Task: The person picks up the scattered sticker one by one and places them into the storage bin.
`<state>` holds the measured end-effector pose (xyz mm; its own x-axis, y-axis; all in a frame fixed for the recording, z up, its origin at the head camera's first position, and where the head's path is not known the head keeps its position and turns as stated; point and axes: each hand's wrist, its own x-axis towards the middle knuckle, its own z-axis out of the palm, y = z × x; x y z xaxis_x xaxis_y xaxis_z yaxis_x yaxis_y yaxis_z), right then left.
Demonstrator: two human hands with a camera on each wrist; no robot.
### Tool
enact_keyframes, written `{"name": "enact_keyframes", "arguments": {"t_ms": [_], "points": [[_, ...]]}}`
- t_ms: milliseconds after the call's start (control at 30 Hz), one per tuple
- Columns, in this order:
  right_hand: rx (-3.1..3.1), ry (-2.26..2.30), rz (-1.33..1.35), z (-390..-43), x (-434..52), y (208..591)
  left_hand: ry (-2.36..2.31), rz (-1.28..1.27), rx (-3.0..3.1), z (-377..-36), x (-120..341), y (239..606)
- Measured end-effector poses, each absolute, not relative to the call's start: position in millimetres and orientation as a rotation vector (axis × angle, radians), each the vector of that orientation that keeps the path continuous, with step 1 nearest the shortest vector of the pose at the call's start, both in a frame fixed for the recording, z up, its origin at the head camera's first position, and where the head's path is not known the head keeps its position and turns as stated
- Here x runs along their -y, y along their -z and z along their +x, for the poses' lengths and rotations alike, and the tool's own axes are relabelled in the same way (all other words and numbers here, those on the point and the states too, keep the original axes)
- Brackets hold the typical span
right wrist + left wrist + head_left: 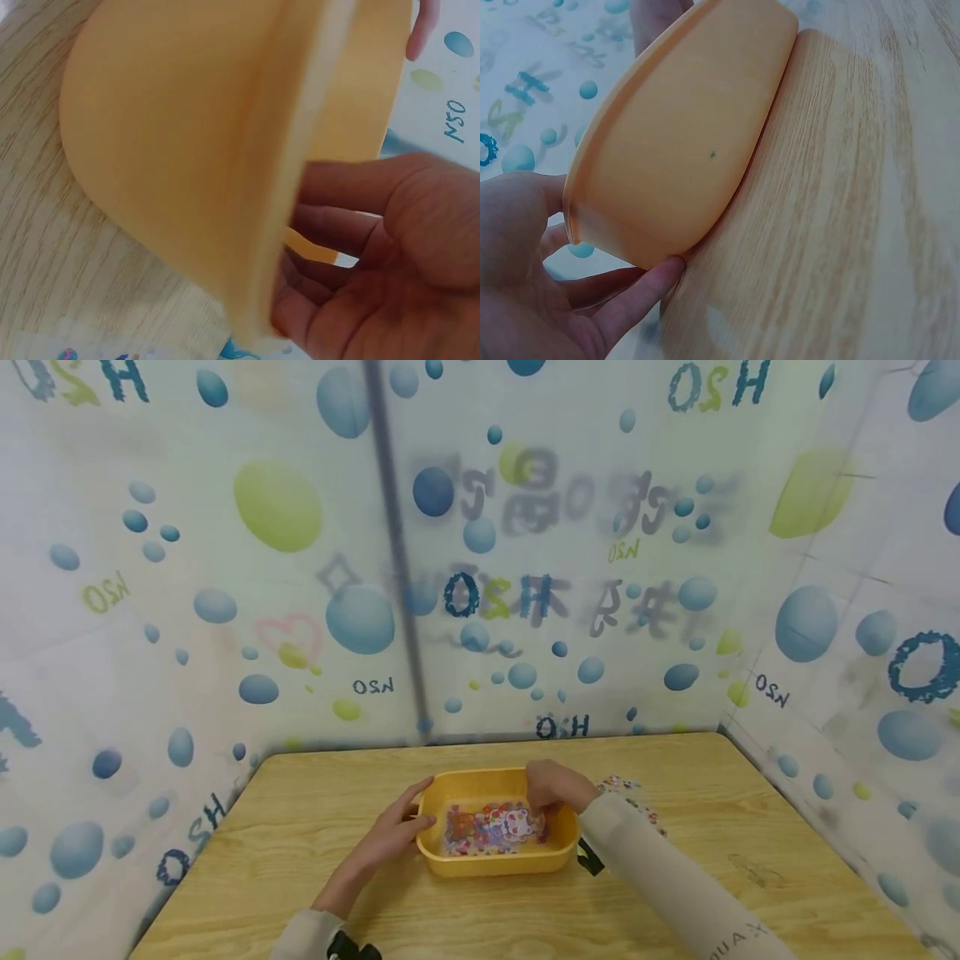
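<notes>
A yellow plastic tub stands in the middle of the wooden table. Several colourful sticker sheets lie in it. My left hand holds the tub's left end, thumb at the rim and fingers along the outer wall. In the left wrist view those fingers lie under the corner of the tub. My right hand reaches over the right rim with its fingertips down on the sheets. The right wrist view shows this hand curled behind the tub's wall; whether it pinches a sheet is hidden.
More sticker sheets lie on the table just right of the tub. A bubble-print curtain closes in the table at the back and on both sides. Bare wood lies in front of the tub and to its left.
</notes>
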<state>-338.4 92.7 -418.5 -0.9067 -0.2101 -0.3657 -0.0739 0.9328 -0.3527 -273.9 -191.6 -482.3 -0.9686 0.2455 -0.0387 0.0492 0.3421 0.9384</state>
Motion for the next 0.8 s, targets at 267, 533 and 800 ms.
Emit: {"name": "enact_keyframes", "arguments": {"t_ms": [267,533,800], "points": [[-2.646,0.423,-0.199,-337.0,-90.8,424.6,-1.679,0.282,-2.427,-271.2,189.7,479.1],[-2.65,0.326,-0.192,-330.5,-86.9,420.1,-1.668,0.265,-2.453,-272.4,189.4,481.6],[-2.721,0.24,-0.246,-326.1,-82.9,420.9,-1.655,0.265,-2.472,-271.0,189.9,481.4]]}}
